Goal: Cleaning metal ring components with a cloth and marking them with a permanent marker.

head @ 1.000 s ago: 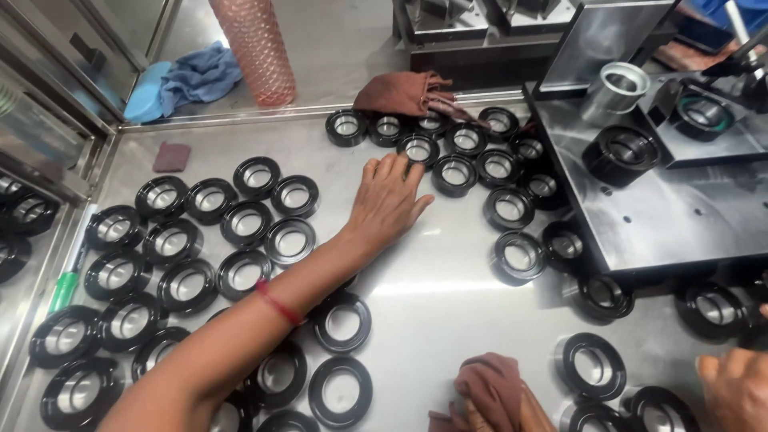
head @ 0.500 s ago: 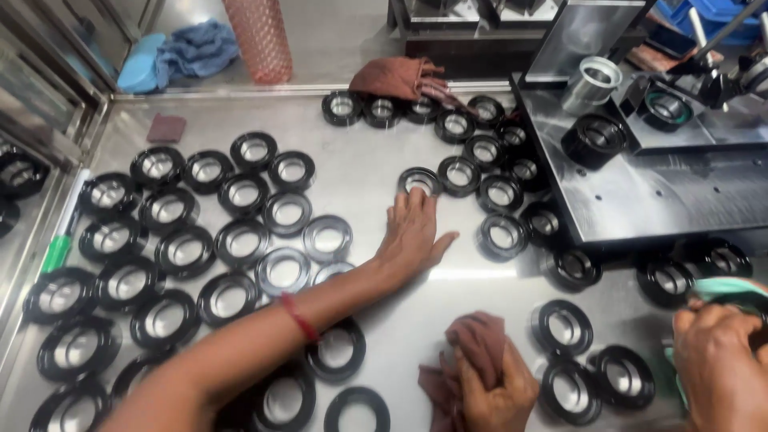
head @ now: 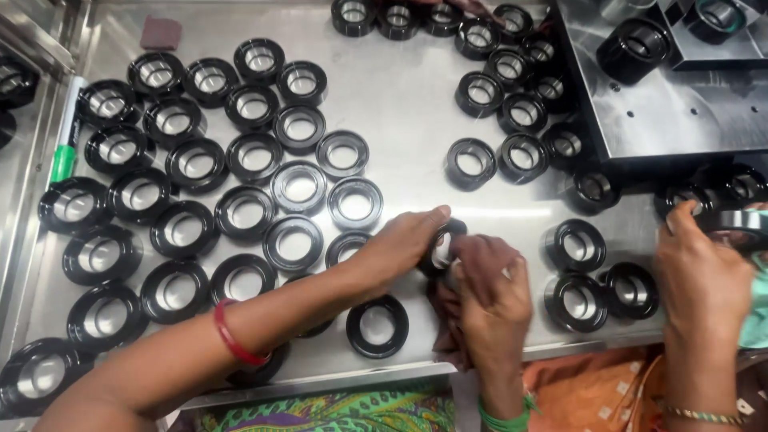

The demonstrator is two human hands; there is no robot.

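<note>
Both hands on one black ring at worktop front

Left hand (head: 404, 244) and right hand (head: 488, 292) both closed on a glossy black round ring (head: 438, 250) with pale bore; brown cloth (head: 445, 320) under right. Steel worktop (head: 400, 96), shiny, dozens of like rings. Earlier left lay flat further back; now it has pulled in to meet right. Another person's hand (head: 700, 272) far right

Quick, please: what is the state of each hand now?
Left hand: closed on a black ring.
Right hand: closed on a brown cloth, pressed against that ring.
</note>
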